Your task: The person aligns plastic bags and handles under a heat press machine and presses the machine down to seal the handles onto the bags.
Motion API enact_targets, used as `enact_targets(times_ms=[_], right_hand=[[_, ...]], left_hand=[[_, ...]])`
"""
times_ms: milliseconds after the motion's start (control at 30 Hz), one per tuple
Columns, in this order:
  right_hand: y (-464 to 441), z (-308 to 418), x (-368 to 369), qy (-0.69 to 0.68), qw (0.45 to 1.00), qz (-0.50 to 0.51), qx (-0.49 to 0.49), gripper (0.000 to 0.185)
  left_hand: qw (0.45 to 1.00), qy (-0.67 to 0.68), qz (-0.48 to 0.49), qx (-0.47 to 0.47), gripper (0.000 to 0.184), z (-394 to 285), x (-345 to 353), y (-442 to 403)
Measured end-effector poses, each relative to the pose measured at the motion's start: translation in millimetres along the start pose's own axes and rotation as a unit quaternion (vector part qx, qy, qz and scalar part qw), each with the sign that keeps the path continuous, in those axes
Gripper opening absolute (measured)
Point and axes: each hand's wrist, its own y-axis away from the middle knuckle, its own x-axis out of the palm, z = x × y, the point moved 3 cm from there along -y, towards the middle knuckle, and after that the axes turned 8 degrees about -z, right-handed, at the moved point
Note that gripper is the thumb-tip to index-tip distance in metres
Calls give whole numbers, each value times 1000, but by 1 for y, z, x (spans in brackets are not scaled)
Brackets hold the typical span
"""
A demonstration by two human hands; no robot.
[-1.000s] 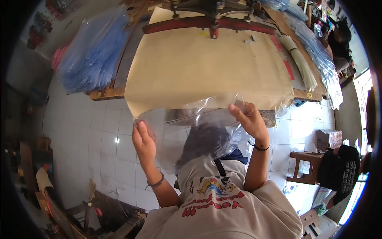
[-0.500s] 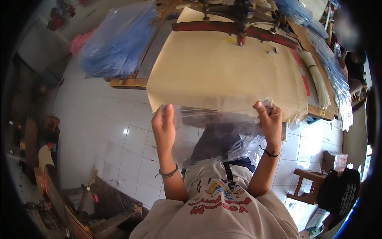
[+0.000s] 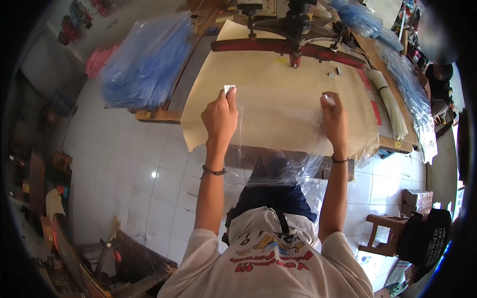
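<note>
While the person stands at the worktable (image 3: 159,116), both arms reach forward over its near side. Left hand (image 3: 220,117): thumb and fingers pressed together on one corner of a clear plastic sheet (image 3: 278,121), a bright tip of it poking up above the fingertips. Right hand (image 3: 334,119): slightly blurred, thumb and fingers closed on the opposite upper corner. The sheet spans the gap between the hands, in front of the brown paper (image 3: 268,69), and hangs past the paper's near edge before the dark trousers (image 3: 273,197). Whether it touches the paper, I cannot tell.

Beyond the hands, a red bar (image 3: 238,45) crosses above the paper's far part; two small pieces (image 3: 339,71) lie near its right end. Stack of bluish plastic (image 3: 146,64) to the left; bundle of pale strips (image 3: 390,105) to the right.
</note>
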Motion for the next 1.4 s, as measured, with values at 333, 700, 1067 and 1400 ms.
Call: enact_targets(times_ms=[333, 700, 1067, 1400], right_hand=[[-1, 3, 16, 230, 971, 10, -60, 16], [1, 24, 31, 373, 906, -55, -190, 49], [21, 32, 79, 260, 897, 165, -317, 67], [5, 6, 25, 318, 901, 177, -235, 75]], left_hand=[[980, -89, -88, 155, 20, -7, 21, -8], [945, -49, 118, 301, 45, -15, 29, 12], [939, -44, 196, 280, 48, -6, 32, 8], [960, -141, 137, 201, 61, 6, 23, 8]])
